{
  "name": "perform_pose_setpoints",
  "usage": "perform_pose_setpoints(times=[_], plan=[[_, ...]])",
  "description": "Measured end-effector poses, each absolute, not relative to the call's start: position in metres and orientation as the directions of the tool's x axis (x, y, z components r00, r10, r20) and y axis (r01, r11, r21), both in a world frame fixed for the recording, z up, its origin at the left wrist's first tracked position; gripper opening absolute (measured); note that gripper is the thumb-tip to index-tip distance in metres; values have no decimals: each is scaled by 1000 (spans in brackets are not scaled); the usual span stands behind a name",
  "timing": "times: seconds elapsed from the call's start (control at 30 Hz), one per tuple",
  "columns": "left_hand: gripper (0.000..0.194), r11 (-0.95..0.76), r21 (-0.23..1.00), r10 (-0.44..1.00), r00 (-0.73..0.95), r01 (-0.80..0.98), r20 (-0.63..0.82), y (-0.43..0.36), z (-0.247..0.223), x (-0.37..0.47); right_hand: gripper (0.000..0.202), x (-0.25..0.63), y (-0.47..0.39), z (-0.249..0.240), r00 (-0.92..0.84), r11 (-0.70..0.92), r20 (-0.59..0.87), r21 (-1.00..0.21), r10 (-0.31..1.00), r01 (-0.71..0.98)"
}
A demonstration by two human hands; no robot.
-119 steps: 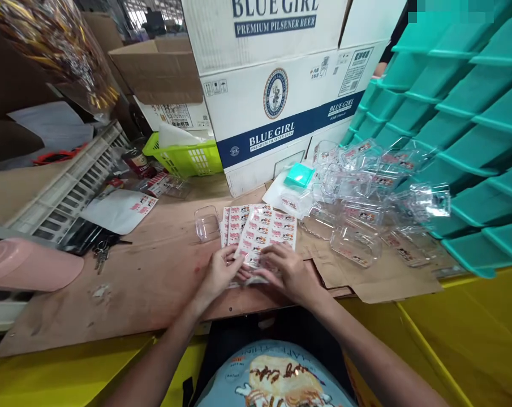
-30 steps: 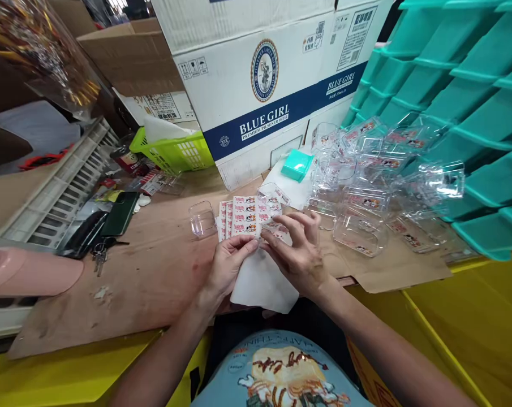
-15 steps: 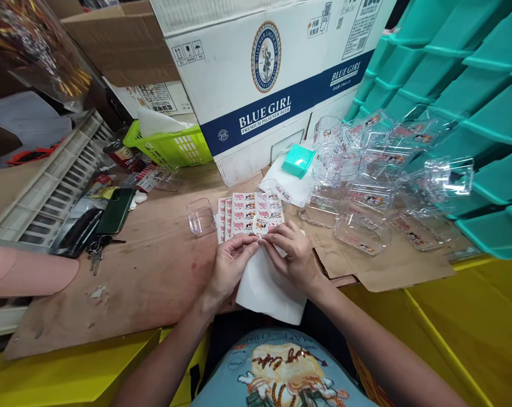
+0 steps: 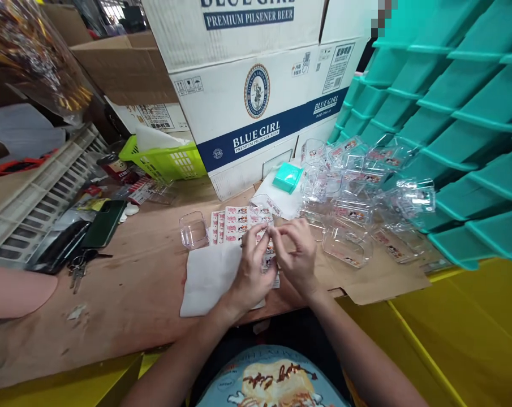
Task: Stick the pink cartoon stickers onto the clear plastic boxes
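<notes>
My left hand and my right hand meet above the sticker sheets, fingertips pinched close together. Whatever sits between the fingertips is too small to make out. White paper lies flat on the table, partly under my left forearm. Left of the sheets stands a clear plastic case. Another clear case is just behind the sheets. A teal box rests on white paper farther back.
Many clear cases with stickers are heaped at the right on cardboard. Teal bins rise behind them. Cartons stand at the back; a green basket, phone and keys are left.
The white paper, earlier hanging under my hands over the table edge, now lies flat to the left. My hands remain together, over the sheets. The camera view has shifted.
</notes>
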State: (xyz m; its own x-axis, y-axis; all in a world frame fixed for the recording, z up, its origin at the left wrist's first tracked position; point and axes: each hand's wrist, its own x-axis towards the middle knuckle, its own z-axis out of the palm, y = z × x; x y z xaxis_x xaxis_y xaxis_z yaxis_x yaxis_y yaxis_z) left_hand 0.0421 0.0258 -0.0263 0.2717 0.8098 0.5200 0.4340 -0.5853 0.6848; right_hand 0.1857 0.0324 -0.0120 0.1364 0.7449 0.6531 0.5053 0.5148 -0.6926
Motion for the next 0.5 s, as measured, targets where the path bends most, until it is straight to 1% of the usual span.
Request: perform_pose_setpoints(times=[0.1, 0.13, 0.17, 0.2, 0.27, 0.3, 0.33, 0.37, 0.4, 0.43, 0.47, 0.5], plan=[[54, -534, 752, 845, 224, 387, 486, 24, -29, 46, 22, 188, 27, -5, -1, 491, 523, -801, 853, 342], [52, -533, 753, 846, 230, 386, 481, 24, -29, 43, 25, 193, 26, -1, -40, 492, 510, -802, 859, 338], [50, -546, 742, 838, 249, 389, 486, 25, -29, 39, 29, 197, 27, 4, -92, 516, 523, -770, 847, 374], [49, -568, 721, 823, 276, 397, 496, 24, -28, 35, 32, 202, 29, 9, -164, 561, 552, -701, 818, 440], [47, -616, 671, 787, 341, 412, 513, 22, -23, 28, 27, 208, 32, 20, -344, 674, 604, -484, 719, 558], [47, -632, 655, 774, 370, 413, 514, 21, -20, 25, 22, 210, 33, 24, -417, 719, 619, -383, 666, 579], [49, -634, 655, 772, 388, 412, 503, 21, -18, 21, 18, 211, 33, 29, -450, 748, 642, -315, 621, 584], [54, -619, 669, 784, 382, 412, 490, 22, -15, 14, 16, 212, 32, 33, -426, 755, 683, -288, 593, 589], [59, -590, 689, 807, 341, 420, 483, 24, -13, 6, 16, 214, 31, 37, -348, 740, 733, -305, 584, 599], [64, -548, 708, 836, 268, 446, 478, 28, -10, -4, 17, 215, 28, 41, -232, 712, 773, -364, 591, 600], [65, -496, 717, 861, 172, 489, 478, 34, -7, -17, 18, 217, 25, 45, -100, 675, 784, -454, 613, 582], [60, -442, 713, 873, 77, 544, 482, 40, -3, -31, 18, 218, 21, 47, 13, 631, 757, -554, 654, 543]])
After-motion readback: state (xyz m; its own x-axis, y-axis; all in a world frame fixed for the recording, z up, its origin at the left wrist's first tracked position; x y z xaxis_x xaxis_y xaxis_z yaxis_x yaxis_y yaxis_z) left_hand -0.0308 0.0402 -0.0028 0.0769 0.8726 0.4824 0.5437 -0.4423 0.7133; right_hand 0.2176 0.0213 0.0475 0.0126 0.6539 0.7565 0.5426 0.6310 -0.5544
